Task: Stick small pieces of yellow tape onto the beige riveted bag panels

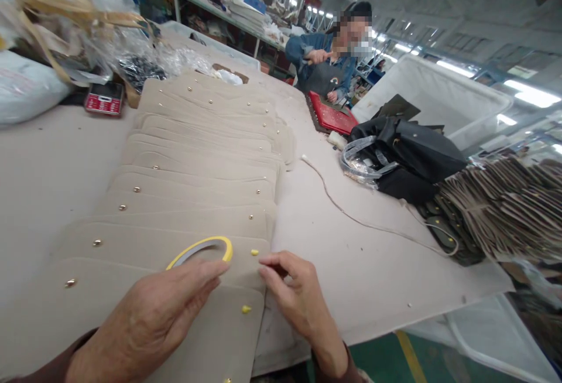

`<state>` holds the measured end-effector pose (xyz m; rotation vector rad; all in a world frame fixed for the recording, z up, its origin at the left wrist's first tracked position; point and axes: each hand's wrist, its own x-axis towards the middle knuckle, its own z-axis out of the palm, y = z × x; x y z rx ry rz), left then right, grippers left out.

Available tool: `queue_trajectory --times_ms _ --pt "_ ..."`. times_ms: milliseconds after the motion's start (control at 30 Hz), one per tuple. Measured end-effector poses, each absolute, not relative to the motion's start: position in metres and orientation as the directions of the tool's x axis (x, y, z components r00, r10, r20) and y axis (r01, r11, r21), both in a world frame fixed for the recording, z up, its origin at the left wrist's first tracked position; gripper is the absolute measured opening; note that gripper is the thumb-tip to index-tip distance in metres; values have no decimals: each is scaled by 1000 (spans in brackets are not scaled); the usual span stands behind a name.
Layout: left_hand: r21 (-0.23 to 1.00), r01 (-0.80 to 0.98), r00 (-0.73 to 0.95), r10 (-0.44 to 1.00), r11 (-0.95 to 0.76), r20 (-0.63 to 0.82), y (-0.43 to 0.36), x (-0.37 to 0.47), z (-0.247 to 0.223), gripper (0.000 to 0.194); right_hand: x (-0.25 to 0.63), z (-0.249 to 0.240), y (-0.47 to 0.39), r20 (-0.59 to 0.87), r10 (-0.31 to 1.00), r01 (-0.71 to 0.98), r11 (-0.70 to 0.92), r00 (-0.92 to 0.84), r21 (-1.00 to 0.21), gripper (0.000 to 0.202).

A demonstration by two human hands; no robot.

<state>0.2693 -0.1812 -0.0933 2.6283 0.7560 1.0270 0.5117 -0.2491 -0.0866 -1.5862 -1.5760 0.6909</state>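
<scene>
Overlapping beige panels [188, 195] with small metal studs run away from me in a long row. My left hand [153, 313] is wrapped round a roll of yellow tape [226, 245] over the near panels. Beside the row's right edge, my right hand [294, 286] has thumb and forefinger drawn close together; whatever they may pinch is too small to make out. Just left of those fingertips a yellow piece [254, 252] covers a stud spot, and another yellow piece [246, 309] sits on the nearest panel.
A white cord [360, 222] crosses the table [320, 266] at right. Beyond it lie a black bag [408, 154] and stacked dark pieces [509, 201]. Plastic bags [30, 87] and a red-black box [104, 99] are at left. A person [327, 61] works at the far side by a red board [331, 115].
</scene>
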Motion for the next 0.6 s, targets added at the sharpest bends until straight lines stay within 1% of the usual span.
queue_trajectory --times_ms 33,100,167,233,333,433,500,600 --pt "391 385 628 547 -836 553 -182 271 -92 30 508 -86 -246 212 973 532 133 89 -836 17" --pt "397 411 629 570 -821 528 -183 275 -93 37 498 -84 -240 316 948 490 257 41 -833 18" --pt "390 438 616 587 -810 526 -184 276 -96 39 489 -85 -237 404 914 481 367 -28 -796 20" --pt "375 459 609 592 -806 527 -184 276 -101 39 483 -86 -234 471 878 507 445 -85 -738 21" --pt "343 481 607 589 -806 534 -184 277 -106 38 480 -89 -231 515 844 564 502 -153 -655 20" --pt "265 509 617 561 -819 552 -184 279 -107 35 480 -93 -228 530 821 588 540 -211 -603 20" --pt "234 508 614 540 -829 576 -184 281 -105 34 479 -95 -228 547 806 611 555 -226 -565 20" --pt "289 459 612 535 -840 582 -185 282 -99 30 474 -99 -230 570 796 674 536 -203 -508 20"
